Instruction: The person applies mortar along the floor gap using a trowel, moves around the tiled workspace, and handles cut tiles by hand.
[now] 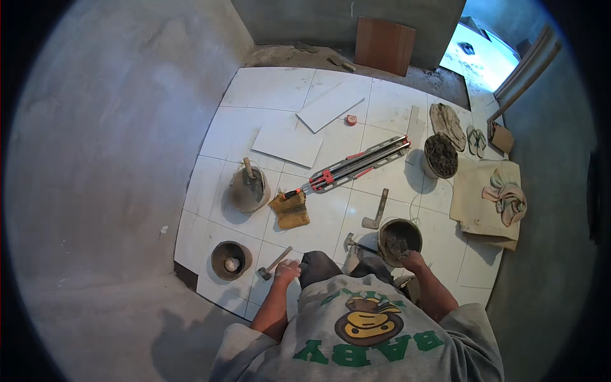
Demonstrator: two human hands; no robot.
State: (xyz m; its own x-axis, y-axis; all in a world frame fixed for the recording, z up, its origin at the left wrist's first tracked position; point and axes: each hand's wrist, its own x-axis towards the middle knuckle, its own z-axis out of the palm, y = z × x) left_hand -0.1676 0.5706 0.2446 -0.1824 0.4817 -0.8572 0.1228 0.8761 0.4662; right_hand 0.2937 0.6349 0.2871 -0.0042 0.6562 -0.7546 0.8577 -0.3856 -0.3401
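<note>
My right hand (413,260) is closed at the near right rim of a dark bucket (387,230) with grey residue inside, and seems to grip that rim. My left hand (287,271) is loosely closed beside my left knee, with nothing visible in it. Just left of it a mallet (275,263) lies on the white tiles. A hammer (361,244) lies between my feet and the bucket. Beyond the bucket is a hatchet-shaped tool (377,210) with a wooden handle.
A bucket with a trowel (253,180), a small bucket (223,251) and a yellow cloth (293,213) stand or lie to the left. Ahead are a manual tile cutter (359,163), loose tiles (289,145) and a tape measure (351,120). A mortar-filled bucket (440,158) and cardboard (474,191) are right.
</note>
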